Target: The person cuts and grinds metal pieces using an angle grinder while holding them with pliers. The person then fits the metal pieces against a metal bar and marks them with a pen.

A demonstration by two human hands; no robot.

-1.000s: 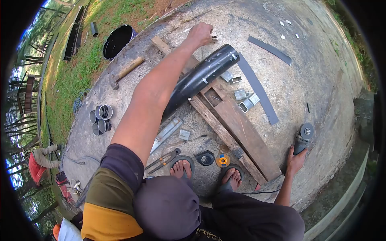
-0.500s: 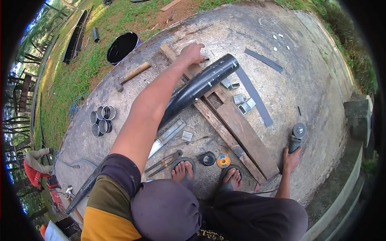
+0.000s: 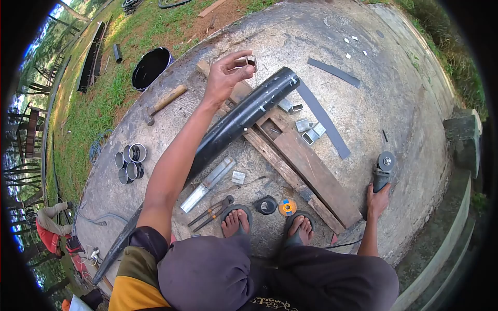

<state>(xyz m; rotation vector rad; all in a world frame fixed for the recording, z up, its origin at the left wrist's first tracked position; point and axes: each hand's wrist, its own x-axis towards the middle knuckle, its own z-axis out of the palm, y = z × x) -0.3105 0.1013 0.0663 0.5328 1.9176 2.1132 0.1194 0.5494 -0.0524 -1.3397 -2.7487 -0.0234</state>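
My left hand (image 3: 227, 78) is raised above the upper end of a long black pipe (image 3: 238, 122). Its thumb and fingers close on a small, dark, ring-like piece (image 3: 250, 63), partly hidden by the fingers. On the right, my right hand (image 3: 377, 199) grips the body of an angle grinder (image 3: 382, 179), whose disc points away from me near the concrete. The pipe lies slanted across wooden boards (image 3: 311, 166). Several short pieces of square metal tube (image 3: 311, 136) lie right of it, beside a flat grey strip (image 3: 324, 120).
A hammer (image 3: 165, 103), a black bucket (image 3: 151, 68) and several short pipe rings (image 3: 124, 175) are at the left. Near my feet lie pincers (image 3: 211, 213), a tape measure (image 3: 265, 205) and an orange disc (image 3: 287, 207). A person in red (image 3: 47, 239) bends at far left.
My left hand has lifted back from beyond the pipe's end and turned, bringing the small piece into view. My right hand stays on the grinder. The view has shifted slightly.
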